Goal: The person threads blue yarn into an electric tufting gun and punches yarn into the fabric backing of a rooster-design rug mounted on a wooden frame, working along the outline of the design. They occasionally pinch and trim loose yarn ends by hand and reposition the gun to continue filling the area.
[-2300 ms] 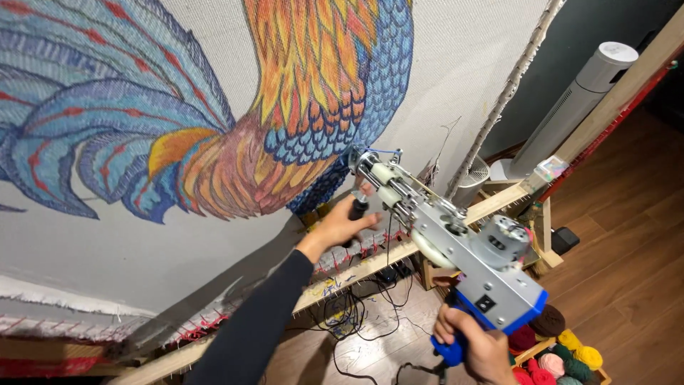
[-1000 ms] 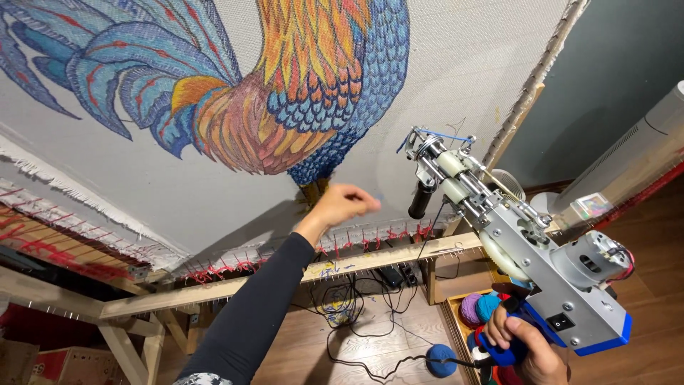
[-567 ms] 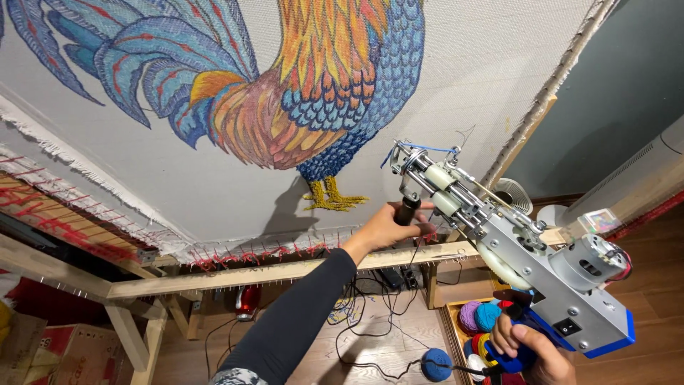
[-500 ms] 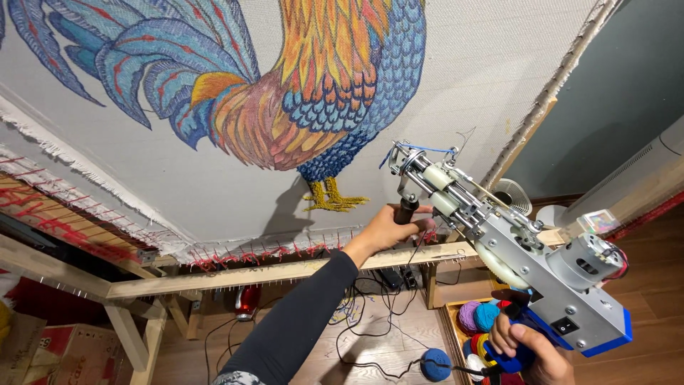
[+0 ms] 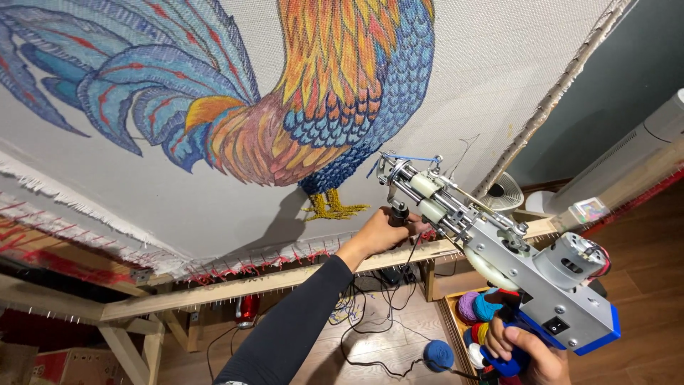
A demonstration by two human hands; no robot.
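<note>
Head view. Tufting gun [image 5: 499,257], grey metal body with blue base, held out in front of the stretched cloth [image 5: 499,78], its needle end just short of the fabric, to the right of the rooster's yellow feet [image 5: 331,207].

Left hand [image 5: 381,232], dark sleeve behind it, fingers curled tight around the gun's black front grip [image 5: 399,214], under the needle end.

Right hand [image 5: 524,346] wrapped closed on the blue rear handle [image 5: 509,360], below the gun's motor end; lower part of the hand cut off by the picture edge.

Rooster design [image 5: 299,93] in blue, orange and yellow fills the cloth up and left of the gun.

Wooden frame rail [image 5: 249,281] runs under the cloth, passing behind the gun. Yarn balls [image 5: 477,310], purple, teal and red, sit in a box directly below the gun. Black cables [image 5: 370,328] loop on the floor left of those. Small white fan [image 5: 502,194] beyond the gun, against the dark wall.
</note>
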